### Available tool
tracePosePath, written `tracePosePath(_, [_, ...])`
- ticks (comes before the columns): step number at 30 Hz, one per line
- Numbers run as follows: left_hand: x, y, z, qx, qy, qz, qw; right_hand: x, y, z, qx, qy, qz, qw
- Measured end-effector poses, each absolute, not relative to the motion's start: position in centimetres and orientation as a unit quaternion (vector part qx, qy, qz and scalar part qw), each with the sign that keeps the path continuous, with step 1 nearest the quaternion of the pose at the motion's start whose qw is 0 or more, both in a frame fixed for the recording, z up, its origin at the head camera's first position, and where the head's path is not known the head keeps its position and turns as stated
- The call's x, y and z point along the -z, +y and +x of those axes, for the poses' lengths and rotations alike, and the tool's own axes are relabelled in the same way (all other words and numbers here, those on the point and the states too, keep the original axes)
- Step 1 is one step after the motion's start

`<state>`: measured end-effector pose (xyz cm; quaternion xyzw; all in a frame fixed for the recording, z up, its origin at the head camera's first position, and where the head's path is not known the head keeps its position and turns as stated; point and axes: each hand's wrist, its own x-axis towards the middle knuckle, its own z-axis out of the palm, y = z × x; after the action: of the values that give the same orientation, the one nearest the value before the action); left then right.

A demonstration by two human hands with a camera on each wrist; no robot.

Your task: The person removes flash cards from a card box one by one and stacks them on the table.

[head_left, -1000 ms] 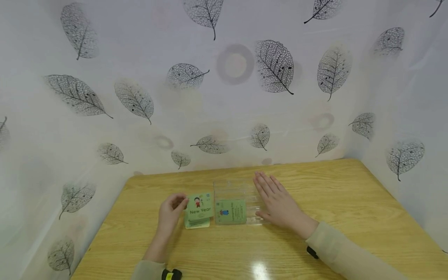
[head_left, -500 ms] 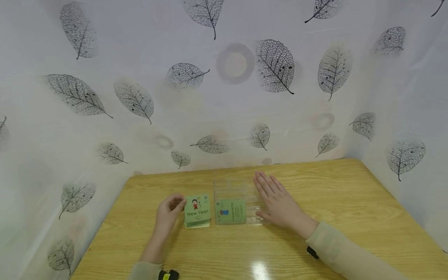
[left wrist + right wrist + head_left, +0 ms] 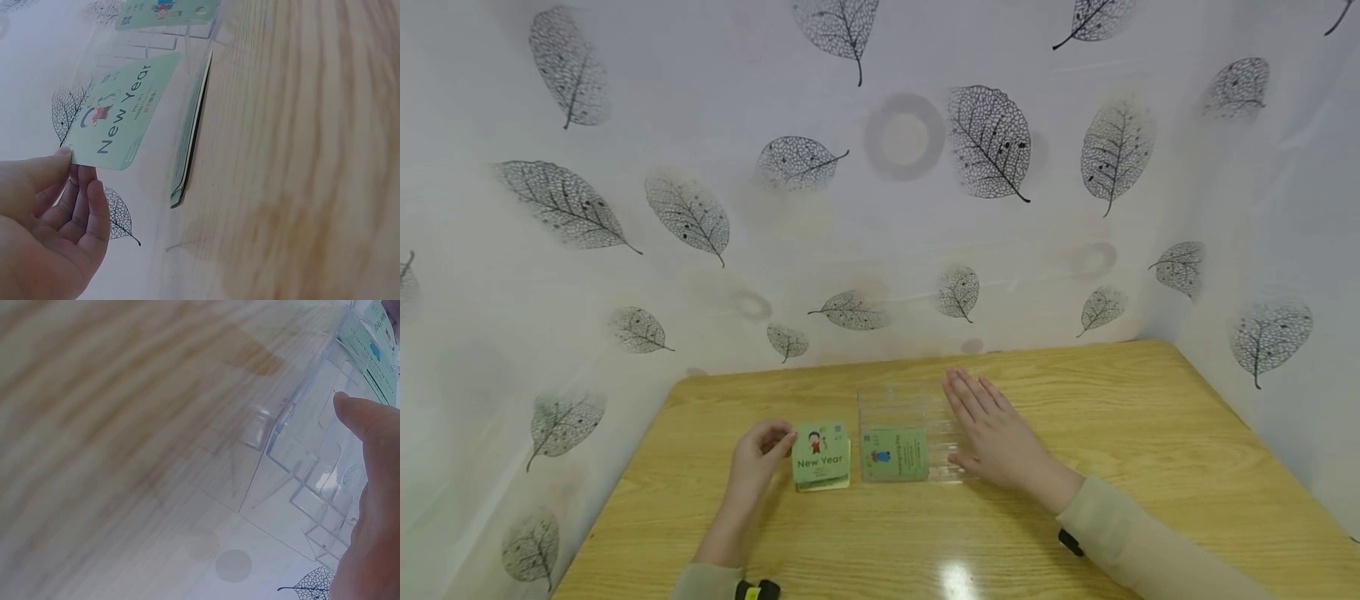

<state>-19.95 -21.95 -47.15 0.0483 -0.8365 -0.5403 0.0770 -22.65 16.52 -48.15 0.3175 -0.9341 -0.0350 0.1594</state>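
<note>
My left hand [image 3: 756, 462] pinches the corner of a green "New Year" card [image 3: 822, 455] between thumb and fingers. In the left wrist view this card [image 3: 119, 109] is tilted, raised above a thin stack of cards [image 3: 190, 140] on the table. Right of it lies a clear plastic box [image 3: 891, 408] with dividers. A green "Thanksgiving Day" card [image 3: 897, 454] lies sideways in its near left part. With fingers straight, my right hand [image 3: 1003, 437] rests on the box's right side. The right wrist view shows the thumb over the clear box [image 3: 300, 469].
The wooden table [image 3: 880, 542] has its back edge against a pale curtain [image 3: 880, 208] printed with leaves. A dark band [image 3: 1070, 542] sits on the right wrist, and another band [image 3: 758, 591] on the left.
The left hand has drawn the "New Year" card slightly left and toward me, away from the box, over the stack. My right hand has stayed put.
</note>
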Motion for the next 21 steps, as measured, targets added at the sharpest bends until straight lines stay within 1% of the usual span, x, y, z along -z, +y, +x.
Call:
tracePosePath(17, [47.52, -22.31, -19.96, 0.540, -0.838, 0.046, 0.062, 47.98, 16.47, -22.54, 0.042, -0.934, 0.317, 0.161])
tracePosePath(21, [47.54, -22.35, -19.96, 0.535, -0.841, 0.052, 0.058, 48.02, 16.48, -22.54, 0.039, -0.931, 0.320, 0.169])
